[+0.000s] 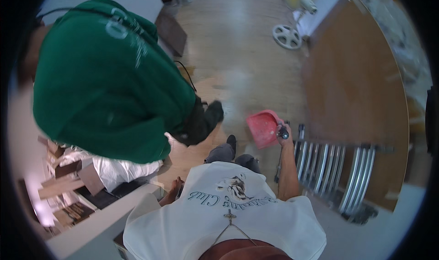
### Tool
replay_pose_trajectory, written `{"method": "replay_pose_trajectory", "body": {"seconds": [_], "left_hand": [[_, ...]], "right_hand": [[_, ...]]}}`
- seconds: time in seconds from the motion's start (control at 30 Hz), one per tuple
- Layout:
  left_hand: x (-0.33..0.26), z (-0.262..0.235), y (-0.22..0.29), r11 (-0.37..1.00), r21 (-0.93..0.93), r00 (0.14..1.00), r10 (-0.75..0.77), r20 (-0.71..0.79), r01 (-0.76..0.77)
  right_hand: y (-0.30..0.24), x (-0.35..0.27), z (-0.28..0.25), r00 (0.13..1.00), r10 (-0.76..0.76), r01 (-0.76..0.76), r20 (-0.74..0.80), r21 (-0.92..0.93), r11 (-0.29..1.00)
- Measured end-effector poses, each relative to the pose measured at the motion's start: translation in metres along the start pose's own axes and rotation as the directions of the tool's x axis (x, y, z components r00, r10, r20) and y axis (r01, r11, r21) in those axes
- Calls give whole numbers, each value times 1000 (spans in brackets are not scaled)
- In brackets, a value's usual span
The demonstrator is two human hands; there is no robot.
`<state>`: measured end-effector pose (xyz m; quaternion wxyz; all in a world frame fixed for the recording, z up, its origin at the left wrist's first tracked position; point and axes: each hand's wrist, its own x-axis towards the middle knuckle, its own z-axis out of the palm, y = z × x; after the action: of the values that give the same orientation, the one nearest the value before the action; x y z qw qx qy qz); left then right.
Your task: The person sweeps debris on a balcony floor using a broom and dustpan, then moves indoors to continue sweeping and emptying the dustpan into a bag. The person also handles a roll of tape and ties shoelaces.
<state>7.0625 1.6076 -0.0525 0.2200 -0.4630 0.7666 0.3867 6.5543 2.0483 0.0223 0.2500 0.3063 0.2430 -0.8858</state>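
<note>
the right hand [283, 135] is closing its fingers around the handle of a dustpan [263, 128], whose dark, rounded end is pointing up toward the view. the pan itself is lying just to the left of that hand, over the floor: a shallow, pinkish-red scoop, plastic by its look, with rounded corners, a raised back rim and pale, dusty smudges scattered across its inside. whether it is touching the floor i cannot tell. the left hand [177, 185] is hanging low by the person's left side, partly hidden by the body; a small dark shape is showing beside its fingers, but i cannot tell whether the hand is gripping it.

the person is wearing a loose, soft white shirt [178, 225] with a printed animal picture, and a metal cross pendant [230, 216] is resting on it from a thin cord. ahead, the floor [233, 63] is stretching away in smooth, pale wood-look planks, catching a dull sheen.

on the right, a ladder [336, 168] of shiny, tubular metal is lying beside a broad, flat brown board [356, 86], and a white spoked wheel shape [287, 36] is sitting farther off. on the left, a co-worker in a green top [114, 91] is bending forward near crumpled white sheeting [123, 172] and rough, straight-edged wood pieces [61, 188].
</note>
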Motion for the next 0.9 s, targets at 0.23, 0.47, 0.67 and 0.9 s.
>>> {"method": "replay_pose_trajectory", "body": {"seconds": [0.23, 0.47, 0.67, 0.9], "left_hand": [[1, 53, 38, 953, 299, 983, -99, 156, 49], [11, 105, 154, 955, -50, 952, -287, 109, 293], [31, 127, 303, 760, -487, 886, -459, 67, 430], [58, 139, 404, 615, -633, 832, -549, 83, 469]], "right_hand": [[-52, 112, 97, 997, 37, -45, -62, -138, 989], [-85, 251, 215, 966, 257, -219, 31, -428, 877], [-77, 353, 355, 850, 527, -399, 18, -631, 665], [-7, 477, 488, 792, 602, -343, -103, -890, 300]]}}
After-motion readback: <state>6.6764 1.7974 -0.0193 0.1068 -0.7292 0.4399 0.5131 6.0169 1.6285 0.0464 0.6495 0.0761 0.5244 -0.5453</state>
